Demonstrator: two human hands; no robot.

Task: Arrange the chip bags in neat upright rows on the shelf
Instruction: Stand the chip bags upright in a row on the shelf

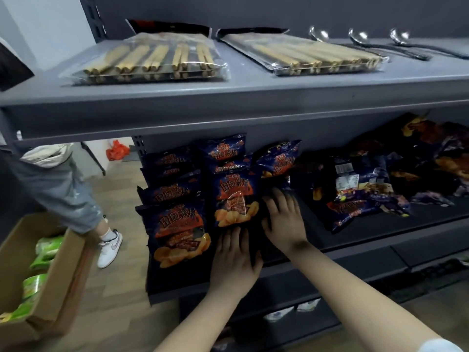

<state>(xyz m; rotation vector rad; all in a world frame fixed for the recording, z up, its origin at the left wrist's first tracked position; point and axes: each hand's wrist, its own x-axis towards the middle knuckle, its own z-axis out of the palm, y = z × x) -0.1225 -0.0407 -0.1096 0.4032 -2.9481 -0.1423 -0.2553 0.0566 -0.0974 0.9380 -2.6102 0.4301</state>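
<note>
Dark blue chip bags with orange print stand in two upright rows at the left of the dark shelf point(355, 235). The left row's front bag point(177, 232) and the second row's front bag point(236, 199) face me. A further bag point(279, 158) leans behind and to the right. A loose pile of the same bags point(368, 189) lies on the shelf's right half. My left hand point(233, 260) rests flat at the bottom edge of the second row's front bag. My right hand point(284, 217) presses flat against that bag's right side, fingers spread. Neither hand grips anything.
The grey shelf above point(228, 97) holds two clear packs of chopsticks point(157, 59) and several ladles point(368, 39). A cardboard box point(50, 275) with green bags sits on the floor at left. A person's leg and white shoe point(109, 247) stand beside it.
</note>
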